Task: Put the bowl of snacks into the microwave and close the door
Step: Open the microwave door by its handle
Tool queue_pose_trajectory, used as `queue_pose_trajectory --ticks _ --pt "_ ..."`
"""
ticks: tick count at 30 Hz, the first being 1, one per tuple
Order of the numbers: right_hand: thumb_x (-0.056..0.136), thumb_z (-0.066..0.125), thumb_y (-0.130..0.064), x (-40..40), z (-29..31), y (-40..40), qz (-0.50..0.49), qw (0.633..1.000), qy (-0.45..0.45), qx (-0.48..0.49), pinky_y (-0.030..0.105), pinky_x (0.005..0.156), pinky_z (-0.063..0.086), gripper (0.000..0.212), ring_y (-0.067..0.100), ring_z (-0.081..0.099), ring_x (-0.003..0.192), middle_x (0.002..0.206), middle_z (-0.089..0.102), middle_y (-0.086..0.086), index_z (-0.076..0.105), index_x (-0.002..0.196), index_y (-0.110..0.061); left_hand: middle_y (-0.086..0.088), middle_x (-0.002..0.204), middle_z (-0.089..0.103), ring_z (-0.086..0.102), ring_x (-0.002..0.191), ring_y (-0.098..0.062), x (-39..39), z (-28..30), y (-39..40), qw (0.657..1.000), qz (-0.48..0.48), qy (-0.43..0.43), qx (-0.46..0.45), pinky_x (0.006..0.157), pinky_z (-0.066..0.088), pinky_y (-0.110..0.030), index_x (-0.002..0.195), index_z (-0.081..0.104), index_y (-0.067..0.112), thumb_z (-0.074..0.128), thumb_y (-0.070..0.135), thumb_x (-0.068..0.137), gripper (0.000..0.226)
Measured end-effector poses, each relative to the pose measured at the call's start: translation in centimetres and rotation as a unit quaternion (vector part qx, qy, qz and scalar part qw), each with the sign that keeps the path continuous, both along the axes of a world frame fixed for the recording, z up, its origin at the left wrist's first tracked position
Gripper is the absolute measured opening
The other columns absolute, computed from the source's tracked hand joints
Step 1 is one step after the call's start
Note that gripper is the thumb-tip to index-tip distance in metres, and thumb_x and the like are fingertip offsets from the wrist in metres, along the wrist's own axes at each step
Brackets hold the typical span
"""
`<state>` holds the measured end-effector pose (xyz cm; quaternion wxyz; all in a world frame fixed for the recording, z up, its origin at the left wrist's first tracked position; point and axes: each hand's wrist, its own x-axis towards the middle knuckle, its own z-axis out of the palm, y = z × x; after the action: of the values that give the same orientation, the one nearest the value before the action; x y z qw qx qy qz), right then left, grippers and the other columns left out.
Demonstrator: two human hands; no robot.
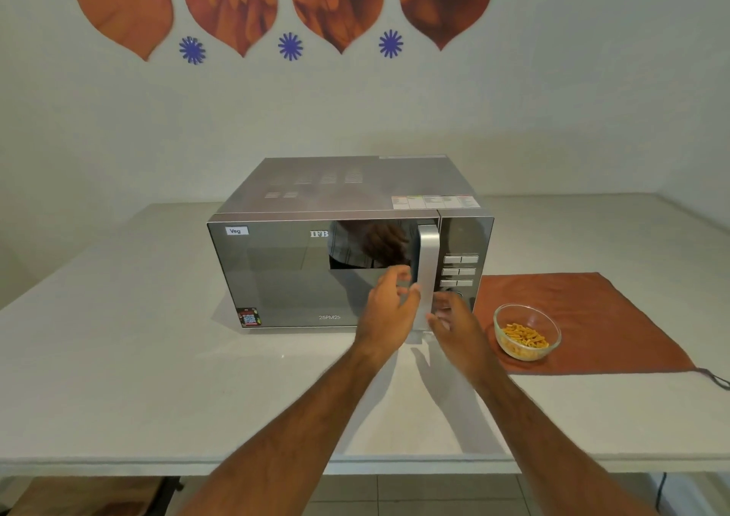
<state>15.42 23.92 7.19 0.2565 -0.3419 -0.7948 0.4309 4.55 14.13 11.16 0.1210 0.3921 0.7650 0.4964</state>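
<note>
Microwave (347,247) sits mid-desk (118,357), door shut and facing me, long axis running left to right; I read "IFB" on the glass, a "Veg" label at its 10 o'clock corner, "25PM25" low down. At the microwave's 4 o'clock lies an orange cloth (616,318), carrying the glass bowl of snacks (527,332) upright. My left hand (389,310) curls loosely at the door handle (428,274), grip unclear; my right hand (454,322) hovers spread, empty.

microwave (316,247) on table (118,377), bowl (527,332) right on cloth (616,326)
</note>
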Motion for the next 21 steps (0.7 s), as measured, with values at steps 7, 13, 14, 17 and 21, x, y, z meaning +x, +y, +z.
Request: queue_pose_trajectory --ticks 7,13,14,17,21 --pt "0.103 0.049 -0.046 -1.1 0.7 1.0 0.039 0.999 -0.009 0.015 0.045 0.113 0.049 0.049 0.022 0.062 0.129 0.144 0.062 0.001 0.051 0.145 -0.02 -0.003 0.149 0.061 0.06 0.134 -0.02 0.4 1.8 2.3 0.999 -0.015 -0.013 0.038 0.107 0.05 -0.032 0.152 0.048 0.022 0.047 0.038 0.111 0.045" --pt "0.101 0.045 -0.048 -1.4 0.3 1.4 0.047 0.999 -0.007 -0.011 0.034 0.11 0.043 0.053 0.024 0.059 0.133 0.146 0.06 0.002 0.05 0.144 -0.018 -0.004 0.155 0.058 0.055 0.142 -0.026 -0.1 1.5 3.4 1.0 0.004 -0.023 0.02 0.117 0.047 -0.045 0.155 0.048 0.021 0.046 0.039 0.11 0.048" --pt "0.098 0.044 -0.054 -1.3 0.4 1.3 0.051 0.999 -0.003 -0.015 0.034 0.111 0.043 0.059 0.025 0.058 0.134 0.147 0.059 0.003 0.049 0.145 -0.018 -0.005 0.154 0.058 0.055 0.141 -0.026 -0.2 1.5 3.4 1.0 0.006 -0.023 0.02 0.117 0.047 -0.045 0.154 0.049 0.021 0.047 0.04 0.11 0.048" --pt "0.09 0.039 -0.071 -1.2 0.3 1.3 0.061 0.997 0.018 -0.032 0.039 0.116 0.042 0.073 0.025 0.057 0.134 0.149 0.056 0.003 0.046 0.144 -0.022 -0.006 0.152 0.06 0.056 0.14 -0.026 -0.2 1.3 3.5 0.999 0.007 -0.023 0.021 0.117 0.048 -0.043 0.153 0.051 0.019 0.048 0.039 0.11 0.047" --pt "0.095 0.04 -0.054 -1.1 0.4 1.0 0.056 0.998 0.006 -0.03 0.043 0.117 0.041 0.066 0.028 0.053 0.139 0.154 0.052 0.005 0.042 0.15 -0.017 -0.005 0.152 0.06 0.057 0.14 -0.025 -0.2 1.5 3.5 0.999 0.009 -0.029 0.024 0.117 0.045 -0.039 0.153 0.052 0.018 0.049 0.038 0.11 0.047"
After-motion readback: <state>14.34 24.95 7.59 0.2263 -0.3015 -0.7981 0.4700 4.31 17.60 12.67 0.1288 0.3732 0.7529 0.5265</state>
